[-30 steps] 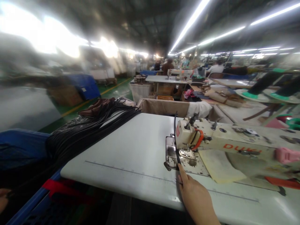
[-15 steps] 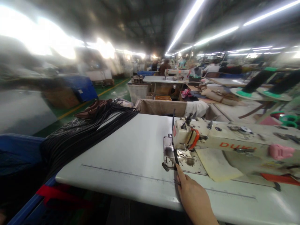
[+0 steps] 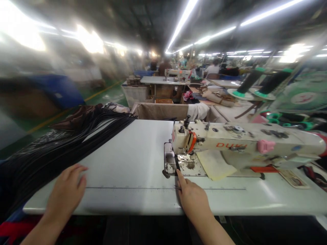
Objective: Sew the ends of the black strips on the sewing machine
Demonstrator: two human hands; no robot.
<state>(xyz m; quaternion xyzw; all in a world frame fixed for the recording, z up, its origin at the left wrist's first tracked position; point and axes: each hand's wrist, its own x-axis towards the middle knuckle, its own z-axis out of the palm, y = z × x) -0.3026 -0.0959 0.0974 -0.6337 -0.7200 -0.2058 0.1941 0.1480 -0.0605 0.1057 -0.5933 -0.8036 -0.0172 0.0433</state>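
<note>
A white sewing machine [image 3: 217,139] with an orange guard stands on the right of the pale table [image 3: 127,163]. Under its presser foot runs a narrow black strip [image 3: 177,163]. My right hand [image 3: 192,195] has its index finger on the near end of that strip, with the other fingers curled around it; a small dark tip sticks out beside them. Over the table's left part hovers my left hand [image 3: 67,189], fingers apart and nothing in them. Beyond it lies a bundle of long black strips [image 3: 102,136] along the table's left edge.
A yellowish cloth [image 3: 216,165] lies under the machine arm. Behind the table stands a fabric-lined bin [image 3: 160,111]. Black thread cones [image 3: 249,81] rise at the right. Farther back are other sewing tables, a blue container [image 3: 61,90] and people.
My left hand has come into view over the table's left side. The view has shifted right, and less of the black strip shows behind the machine head. My right hand is still at the strip.
</note>
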